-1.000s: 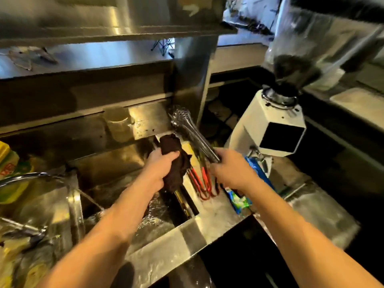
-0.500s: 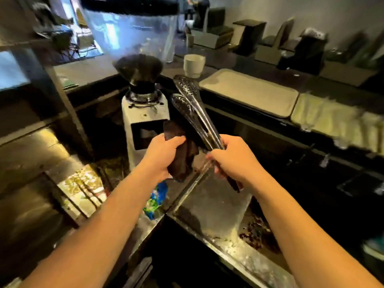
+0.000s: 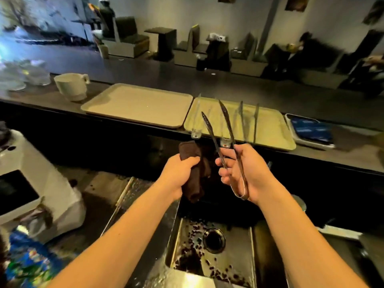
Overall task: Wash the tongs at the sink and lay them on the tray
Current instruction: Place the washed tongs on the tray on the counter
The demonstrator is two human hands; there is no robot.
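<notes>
My right hand (image 3: pixel 243 173) grips a pair of metal tongs (image 3: pixel 218 129) by the hinged end, with the arms spread and pointing away toward the counter. My left hand (image 3: pixel 178 173) is closed around a dark brown cloth (image 3: pixel 195 175) just left of the tongs, not touching them. Both hands hover above a steel sink (image 3: pixel 255 256) with dark specks around its drain. On the counter beyond, a beige tray (image 3: pixel 270 129) holds several other tongs (image 3: pixel 248 119). To its left lies a second beige tray (image 3: pixel 137 104) with nothing on it.
A white mug (image 3: pixel 71 86) stands left of the trays, and a blue-lined container (image 3: pixel 311 129) sits to their right. A white coffee grinder (image 3: pixel 35 183) is at my left, with a blue packet (image 3: pixel 27 265) below it. Seating fills the dim room behind the counter.
The view has swung right from the first sink past the grinder to the counter with the trays. The tongs' arms have sprung apart, and the cloth has come off them.
</notes>
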